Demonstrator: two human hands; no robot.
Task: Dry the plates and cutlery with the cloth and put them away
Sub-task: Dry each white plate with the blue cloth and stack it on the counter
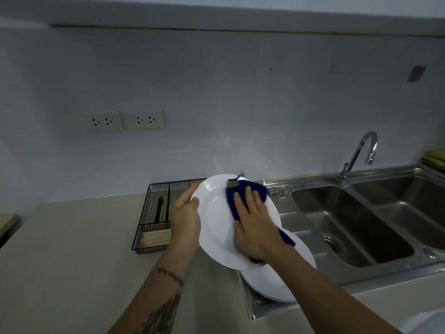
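A white plate [214, 213] is held tilted above the counter, its face toward me. My left hand [185, 218] grips its left rim, thumb on the front and fingers behind. My right hand [255, 227] lies flat with straight fingers on a dark blue cloth [237, 194], pressing it against the plate's face. The cloth hangs out below my right wrist. Under the held plate, more white plates [284, 283] are stacked on the steel drainboard.
A black wire basket [156, 213] stands left of the plate, with a dark utensil and pale chopsticks inside. A steel double sink [361, 218] with a curved tap [361, 150] lies to the right. Beige countertop [72, 249] spreads left. Wall sockets [125, 121] sit on the backsplash.
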